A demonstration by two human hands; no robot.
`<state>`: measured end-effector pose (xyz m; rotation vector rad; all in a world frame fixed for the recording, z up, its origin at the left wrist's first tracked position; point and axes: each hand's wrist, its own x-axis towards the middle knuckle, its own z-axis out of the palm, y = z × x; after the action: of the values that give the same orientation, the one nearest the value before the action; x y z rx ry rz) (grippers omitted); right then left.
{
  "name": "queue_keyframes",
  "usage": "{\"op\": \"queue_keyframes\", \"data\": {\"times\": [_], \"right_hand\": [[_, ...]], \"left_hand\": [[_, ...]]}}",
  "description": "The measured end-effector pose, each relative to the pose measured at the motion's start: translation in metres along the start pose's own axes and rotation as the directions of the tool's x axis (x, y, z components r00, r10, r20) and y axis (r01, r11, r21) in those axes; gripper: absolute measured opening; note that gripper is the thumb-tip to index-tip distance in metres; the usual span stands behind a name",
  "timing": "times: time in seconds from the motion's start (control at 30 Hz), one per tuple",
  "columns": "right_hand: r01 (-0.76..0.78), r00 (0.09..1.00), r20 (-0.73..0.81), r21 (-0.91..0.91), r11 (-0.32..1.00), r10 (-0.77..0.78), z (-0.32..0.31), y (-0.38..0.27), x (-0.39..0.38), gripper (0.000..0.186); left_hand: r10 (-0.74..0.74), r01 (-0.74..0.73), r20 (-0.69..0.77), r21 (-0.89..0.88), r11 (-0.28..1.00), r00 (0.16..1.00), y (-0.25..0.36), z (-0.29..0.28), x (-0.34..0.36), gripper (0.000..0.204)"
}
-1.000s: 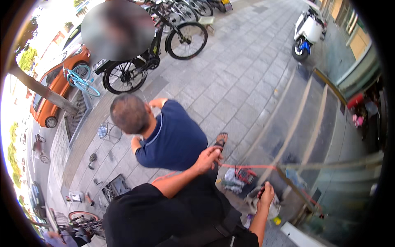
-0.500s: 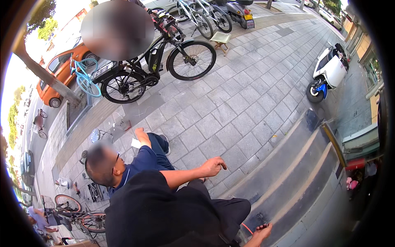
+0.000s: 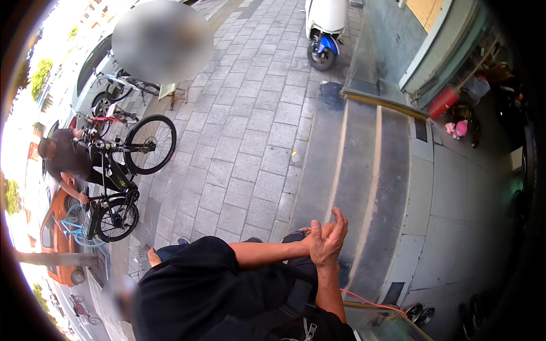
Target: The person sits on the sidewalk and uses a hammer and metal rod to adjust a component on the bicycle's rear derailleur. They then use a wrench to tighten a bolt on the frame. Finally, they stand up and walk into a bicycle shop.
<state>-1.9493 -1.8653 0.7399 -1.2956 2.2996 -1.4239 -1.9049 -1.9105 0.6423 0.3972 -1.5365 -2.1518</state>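
Observation:
My left forearm reaches across from the left, and my left hand (image 3: 307, 245) is mostly hidden behind my right hand (image 3: 327, 247). The two meet or overlap near the wrists, above the dark steps. My right hand points up, its thumb apart from loosely bent fingers, and nothing shows in it. What the fingers of my left hand do is hidden. My black sleeve (image 3: 210, 256) and a dark bag strap with a zip (image 3: 310, 331) are below.
Dark stone steps (image 3: 358, 187) run beside grey paving (image 3: 239, 182). A white scooter (image 3: 325, 23) stands ahead. At left, a person in dark clothes (image 3: 71, 156) holds a black bicycle (image 3: 151, 145). A folding stool (image 3: 170, 92), red cord (image 3: 369, 301) and glass doorway (image 3: 375, 74) are around.
The view has turned right, bringing the steps and doorway toward the middle. My hands were apart and have come together. The person seated beside me is now mostly hidden behind my shoulder.

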Motion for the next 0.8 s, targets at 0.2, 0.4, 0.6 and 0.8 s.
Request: {"op": "queue_keyframes", "data": {"times": [0.2,0.4,0.6,0.8], "right_hand": [[-0.163,0.955,-0.281,-0.23,0.96,0.095,-0.123,0.073,0.096,0.043],[-0.581,0.746,-0.269,0.184,0.793,0.609,-0.255,0.21,0.169,0.038],[-0.957,0.205,-0.237,-0.25,0.145,0.95,-0.34,0.28,-0.067,0.05],[-0.63,-0.727,-0.075,0.469,-0.619,0.683,-0.318,0.109,-0.23,0.044]], "left_hand": [[-0.553,0.536,0.126,0.143,0.832,0.824,0.079,0.084,0.114,0.055],[-0.561,0.561,0.006,0.007,0.828,0.828,0.153,0.112,0.307,0.059],[-0.469,0.467,0.053,0.05,0.883,0.882,0.203,0.186,0.504,0.053],[-0.46,0.459,0.143,0.043,0.887,0.876,0.225,0.279,0.635,0.053]]}}
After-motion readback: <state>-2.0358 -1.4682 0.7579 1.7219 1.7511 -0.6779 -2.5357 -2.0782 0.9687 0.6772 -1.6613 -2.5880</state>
